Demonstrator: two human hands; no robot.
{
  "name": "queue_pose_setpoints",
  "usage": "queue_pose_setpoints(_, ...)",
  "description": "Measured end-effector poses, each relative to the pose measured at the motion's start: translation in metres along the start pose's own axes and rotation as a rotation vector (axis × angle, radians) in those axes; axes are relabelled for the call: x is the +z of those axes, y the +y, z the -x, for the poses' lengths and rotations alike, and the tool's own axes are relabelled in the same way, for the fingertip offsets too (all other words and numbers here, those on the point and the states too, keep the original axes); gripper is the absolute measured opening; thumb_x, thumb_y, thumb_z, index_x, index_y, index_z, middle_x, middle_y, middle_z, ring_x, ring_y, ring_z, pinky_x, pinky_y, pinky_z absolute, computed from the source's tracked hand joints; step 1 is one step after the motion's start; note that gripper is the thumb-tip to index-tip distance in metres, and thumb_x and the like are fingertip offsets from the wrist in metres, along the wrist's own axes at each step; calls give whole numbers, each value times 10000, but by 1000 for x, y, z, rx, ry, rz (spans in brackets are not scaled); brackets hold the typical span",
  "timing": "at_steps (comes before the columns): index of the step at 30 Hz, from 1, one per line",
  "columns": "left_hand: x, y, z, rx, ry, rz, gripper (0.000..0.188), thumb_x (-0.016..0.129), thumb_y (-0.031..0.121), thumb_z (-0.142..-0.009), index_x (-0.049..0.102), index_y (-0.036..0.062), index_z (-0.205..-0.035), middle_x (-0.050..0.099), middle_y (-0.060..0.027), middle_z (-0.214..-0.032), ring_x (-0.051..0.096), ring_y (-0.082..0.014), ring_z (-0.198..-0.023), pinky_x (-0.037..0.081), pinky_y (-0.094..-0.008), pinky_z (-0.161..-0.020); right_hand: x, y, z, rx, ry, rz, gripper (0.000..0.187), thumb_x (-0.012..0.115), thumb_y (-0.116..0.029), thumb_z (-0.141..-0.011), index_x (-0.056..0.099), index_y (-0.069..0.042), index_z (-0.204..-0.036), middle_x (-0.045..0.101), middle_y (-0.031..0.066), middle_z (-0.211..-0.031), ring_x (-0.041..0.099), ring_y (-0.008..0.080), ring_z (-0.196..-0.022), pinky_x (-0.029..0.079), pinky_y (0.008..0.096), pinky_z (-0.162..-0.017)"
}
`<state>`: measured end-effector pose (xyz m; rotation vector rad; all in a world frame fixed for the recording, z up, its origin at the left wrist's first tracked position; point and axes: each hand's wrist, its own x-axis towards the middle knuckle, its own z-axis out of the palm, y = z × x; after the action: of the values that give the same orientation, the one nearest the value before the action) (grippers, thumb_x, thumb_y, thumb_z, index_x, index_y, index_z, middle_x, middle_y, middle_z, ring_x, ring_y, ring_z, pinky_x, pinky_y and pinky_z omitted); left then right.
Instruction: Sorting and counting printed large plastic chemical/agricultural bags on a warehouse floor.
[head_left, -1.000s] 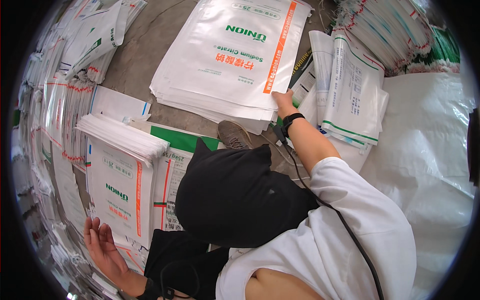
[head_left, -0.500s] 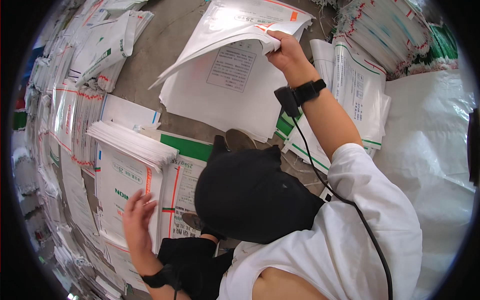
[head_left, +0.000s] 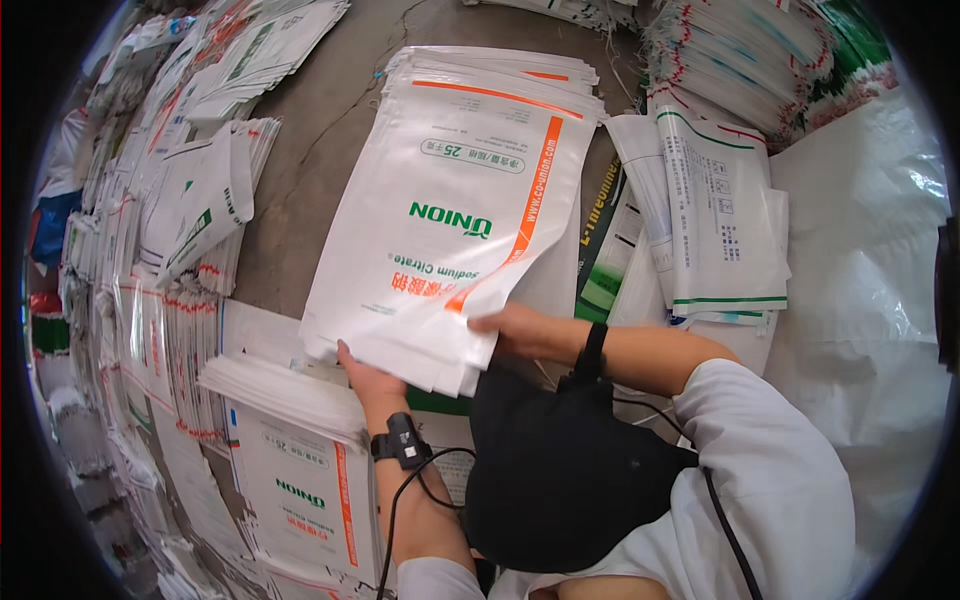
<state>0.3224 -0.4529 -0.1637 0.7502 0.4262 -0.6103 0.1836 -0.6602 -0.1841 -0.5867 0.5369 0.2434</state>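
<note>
A stack of flat white sacks with an orange stripe and green lettering lies in front of me, its top white sack (head_left: 400,180) showing the print upside down. My right hand (head_left: 515,330) is closed round the near right corner of this sack, which curls up there. At the near left corner, my left hand (head_left: 370,378) grips the edge with its thumb up; its other fingers are hidden under the sacks. The near edges of several sacks fan out between both hands.
Another pile of matching sacks (head_left: 290,490) lies at the near left. Bundled sacks (head_left: 195,340) line the left side. To the right are folded white sacks (head_left: 715,220) and a large white sheet (head_left: 850,260). A thick bundle (head_left: 740,60) stands at the far right.
My right hand has come down from the far end toward me, and the lifted sack now lies flatter. My left hand has moved from the near-left pile to the stack's near edge.
</note>
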Motion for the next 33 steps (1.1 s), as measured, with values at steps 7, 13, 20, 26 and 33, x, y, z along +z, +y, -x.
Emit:
queue_pose_setpoints(7,-55,-2,-32,-280,372,-288,466,604,169,-953,472,-18,-1360,573,-206,-1316,566,-366,-1193,454,-494,-1047,-10,9,3,122,-3,203,476,649,-144,-910,505,16,-1335,617,138,-1225,633,264,-1066,565,386,-850)
queue_pose_setpoints(13,-20,39,-26,-95,278,-626,502,642,4,-869,474,-63,-1338,602,-214,-1233,620,-345,-1100,527,-468,-951,-34,-2,31,316,-301,459,554,603,-362,-972,504,28,-1353,661,167,-1191,669,253,-1010,546,358,-876)
queue_pose_setpoints(20,77,172,73,185,28,-1097,626,680,46,-784,462,-63,-1360,623,-164,-1214,650,-287,-1042,534,-370,-901,-81,-69,53,91,24,840,366,552,-324,-988,649,-23,-1171,735,75,-1031,687,162,-943,526,283,-794)
queue_pose_setpoints(26,101,210,91,196,138,-1407,562,643,52,-767,522,-79,-1300,631,-154,-1200,645,-272,-1010,489,-356,-928,-184,-138,-58,-625,648,1386,399,670,-245,-861,655,-12,-1185,666,207,-1151,638,312,-1080,504,393,-942)
queue_pose_setpoints(33,51,224,82,213,218,-1513,524,640,64,-775,553,-84,-1271,655,-150,-1151,641,-254,-1018,471,-335,-941,-154,-173,-119,-161,838,1197,783,752,-509,-788,561,95,-1249,599,254,-1248,626,341,-1102,508,415,-945)
